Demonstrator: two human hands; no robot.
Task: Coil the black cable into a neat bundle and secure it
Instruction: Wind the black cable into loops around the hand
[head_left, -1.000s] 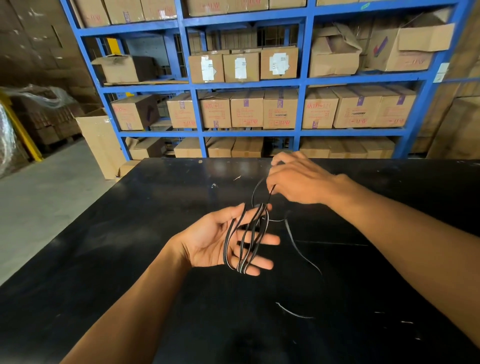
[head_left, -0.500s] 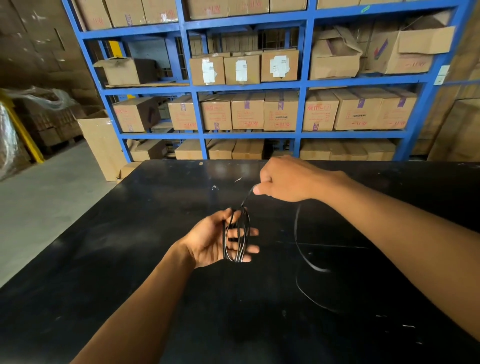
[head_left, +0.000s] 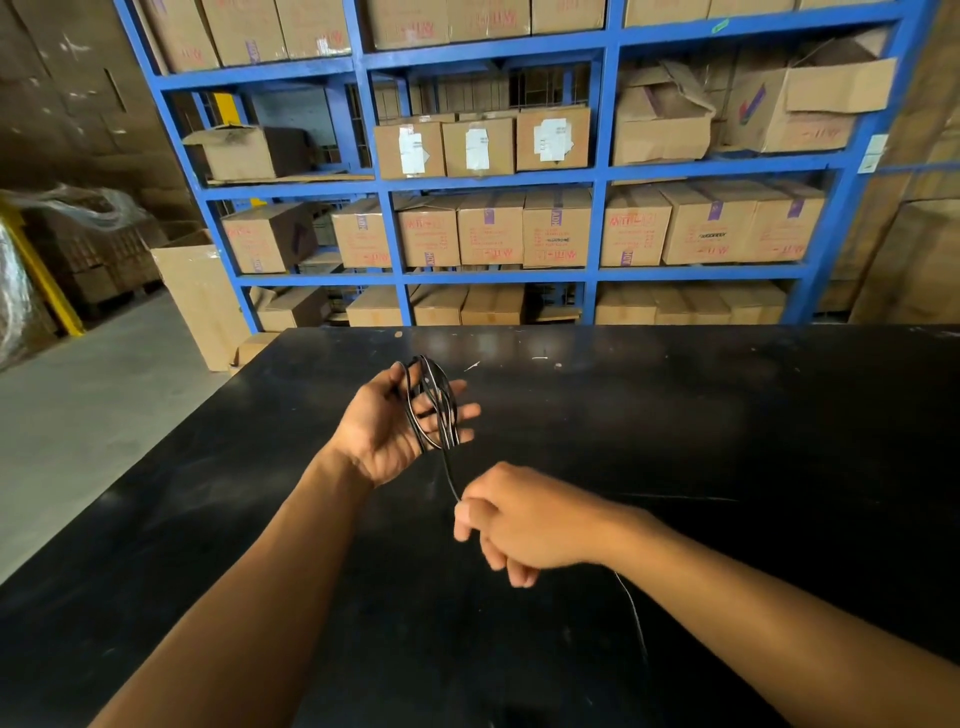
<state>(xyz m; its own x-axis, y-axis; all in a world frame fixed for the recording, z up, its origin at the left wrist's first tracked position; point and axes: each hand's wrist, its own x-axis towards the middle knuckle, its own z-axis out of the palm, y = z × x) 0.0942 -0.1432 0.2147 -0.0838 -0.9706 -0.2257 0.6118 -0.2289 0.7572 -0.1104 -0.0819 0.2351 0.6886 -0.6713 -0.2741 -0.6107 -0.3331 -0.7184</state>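
The black cable (head_left: 435, 410) is wound in several loops around the spread fingers of my left hand (head_left: 387, 426), palm up above the black table (head_left: 727, 415). One strand runs down from the loops into my right hand (head_left: 524, 525), a closed fist nearer to me. The loose tail trails from under that fist across the table, toward the near right. The cable's end is hard to see against the dark top.
Blue metal shelving (head_left: 597, 176) packed with cardboard boxes stands behind the table's far edge. A tall open carton (head_left: 202, 296) sits on the concrete floor at the left. The table's left edge drops to the floor.
My right hand swung from above and beyond the left hand down to the near side, carrying the strand over the loops. My left hand rose and moved farther away.
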